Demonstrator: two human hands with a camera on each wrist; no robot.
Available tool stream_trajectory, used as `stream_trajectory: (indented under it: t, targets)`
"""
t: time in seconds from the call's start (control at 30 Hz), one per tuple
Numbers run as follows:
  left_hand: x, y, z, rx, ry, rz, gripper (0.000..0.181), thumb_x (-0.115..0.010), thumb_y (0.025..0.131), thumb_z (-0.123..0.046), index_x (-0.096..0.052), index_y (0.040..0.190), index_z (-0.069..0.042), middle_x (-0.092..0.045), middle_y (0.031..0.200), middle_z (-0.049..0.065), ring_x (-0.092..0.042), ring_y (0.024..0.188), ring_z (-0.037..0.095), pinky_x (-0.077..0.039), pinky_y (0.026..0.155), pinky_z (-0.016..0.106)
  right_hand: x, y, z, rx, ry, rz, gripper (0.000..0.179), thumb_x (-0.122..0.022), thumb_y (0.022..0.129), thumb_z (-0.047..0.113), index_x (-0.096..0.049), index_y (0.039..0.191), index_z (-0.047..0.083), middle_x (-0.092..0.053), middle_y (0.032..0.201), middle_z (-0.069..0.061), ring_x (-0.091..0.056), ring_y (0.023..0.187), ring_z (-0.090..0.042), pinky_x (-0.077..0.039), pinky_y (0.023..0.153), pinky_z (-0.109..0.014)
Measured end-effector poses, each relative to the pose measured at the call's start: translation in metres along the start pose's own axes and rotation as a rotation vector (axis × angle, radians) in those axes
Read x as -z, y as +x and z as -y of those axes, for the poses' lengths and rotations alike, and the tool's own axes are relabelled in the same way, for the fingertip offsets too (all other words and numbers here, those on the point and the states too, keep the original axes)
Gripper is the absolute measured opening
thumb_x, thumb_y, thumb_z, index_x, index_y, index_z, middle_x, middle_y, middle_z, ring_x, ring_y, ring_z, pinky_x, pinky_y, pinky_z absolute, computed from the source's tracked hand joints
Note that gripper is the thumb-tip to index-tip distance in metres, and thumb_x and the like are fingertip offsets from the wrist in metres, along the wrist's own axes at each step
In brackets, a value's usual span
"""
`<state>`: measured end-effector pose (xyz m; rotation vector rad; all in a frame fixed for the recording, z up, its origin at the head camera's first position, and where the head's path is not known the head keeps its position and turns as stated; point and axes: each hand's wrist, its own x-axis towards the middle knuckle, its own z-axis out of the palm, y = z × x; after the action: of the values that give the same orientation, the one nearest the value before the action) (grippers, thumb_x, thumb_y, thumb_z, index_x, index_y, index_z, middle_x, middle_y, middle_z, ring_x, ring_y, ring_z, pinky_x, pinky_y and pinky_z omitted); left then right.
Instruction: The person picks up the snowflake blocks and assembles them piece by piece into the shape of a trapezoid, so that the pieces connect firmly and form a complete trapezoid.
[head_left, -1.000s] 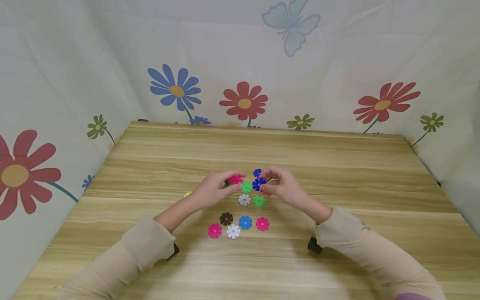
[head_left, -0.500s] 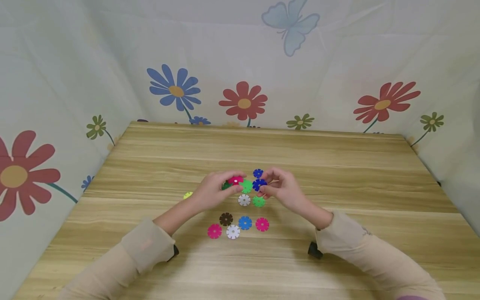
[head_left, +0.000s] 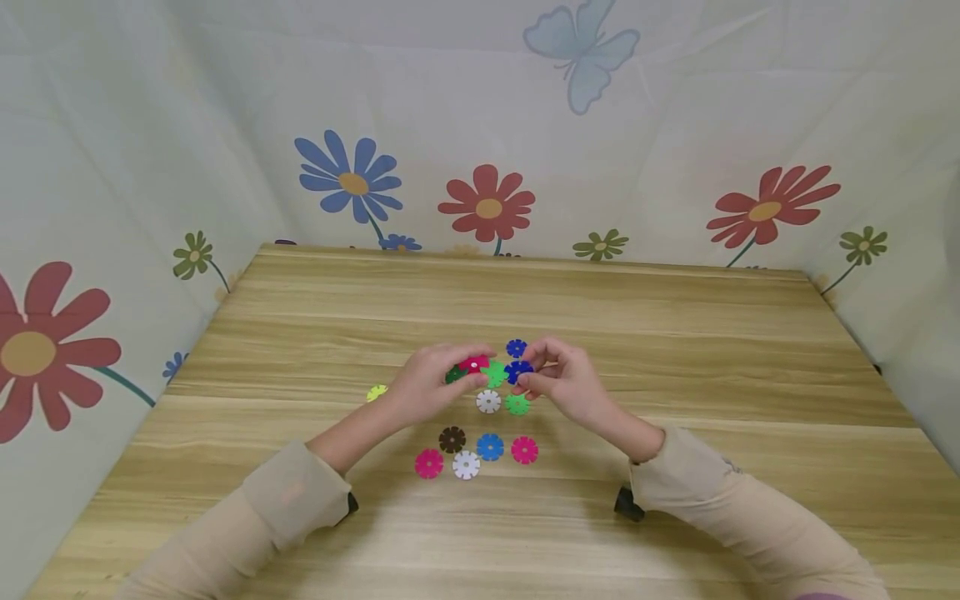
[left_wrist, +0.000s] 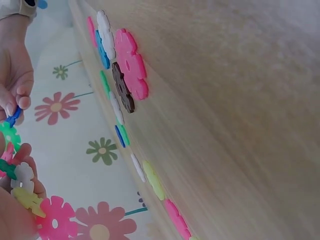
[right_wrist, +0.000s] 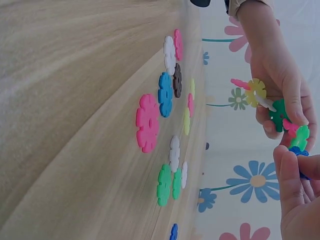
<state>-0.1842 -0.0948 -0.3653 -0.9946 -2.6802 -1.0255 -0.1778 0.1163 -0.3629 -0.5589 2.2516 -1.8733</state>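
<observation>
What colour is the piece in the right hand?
That piece is dark blue, seen best in the head view.

Beyond the far edge of the table (head_left: 637, 312) hangs a pale cloth (head_left: 420, 83), printed with a blue flower (head_left: 353, 183) toward the far left corner, a red flower (head_left: 488, 208) and a small green flower (head_left: 600, 246) about that edge's middle, a light-blue butterfly (head_left: 585, 52) higher up and a second red flower (head_left: 765, 211) near the far right corner.

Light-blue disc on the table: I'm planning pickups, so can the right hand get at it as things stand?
Probably not straight away: the right hand pinches a dark-blue disc, though nothing covers the light-blue disc.
</observation>
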Motion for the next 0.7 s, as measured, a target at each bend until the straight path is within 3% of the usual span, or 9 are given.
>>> stream_trajectory:
  t: [0.3,0.4,0.53,0.7]
  targets:
    - [0.0015,0.0009,-0.0031,-0.006,0.007,-0.029,0.034,-0.058,0.085,-0.027,-0.058,0.115,-0.013,-0.066,0.103,0.003,-0.062,0.086,0.014,-0.050,0.073,0.027,-0.0038,0.0004,-0.0015,-0.012,0.050,-0.028,0.012,-0.055,0.079,-0.012,-0.050,0.089,-0.010,-0.055,0.074,-0.011,-0.064,0.067,-0.033,-0.054,0.057,-0.028]
    - [0.0032,0.0016,-0.0046,-0.009,0.004,-0.046,0.033,-0.059,0.084,-0.025,-0.059,0.114,-0.011,-0.064,0.108,0.005,-0.063,0.086,0.014,-0.049,0.073,0.027,-0.0057,0.0004,-0.0021,-0.007,0.094,-0.036,0.013,-0.054,0.079,-0.013,-0.048,0.090,-0.012,-0.057,0.074,-0.009,-0.065,0.066,-0.027,-0.054,0.057,-0.026]
    - [0.0037,0.0015,-0.0050,0.002,-0.011,-0.059,0.032,-0.061,0.084,-0.021,-0.060,0.113,-0.010,-0.065,0.106,0.006,-0.060,0.075,0.011,-0.046,0.064,0.024,-0.0084,0.0003,-0.0017,-0.013,0.160,-0.048,0.015,-0.053,0.078,-0.015,-0.045,0.090,-0.015,-0.057,0.074,-0.008,-0.065,0.063,-0.017,-0.053,0.057,-0.024]
    - [0.0028,0.0010,-0.0043,-0.004,-0.012,-0.071,0.032,-0.062,0.082,-0.019,-0.060,0.112,-0.010,-0.065,0.108,0.004,-0.063,0.083,0.014,-0.048,0.068,0.024,-0.0096,0.0012,-0.0015,-0.021,0.183,-0.055,0.015,-0.053,0.077,-0.016,-0.044,0.089,-0.015,-0.058,0.074,-0.005,-0.065,0.062,-0.015,-0.053,0.056,-0.023]
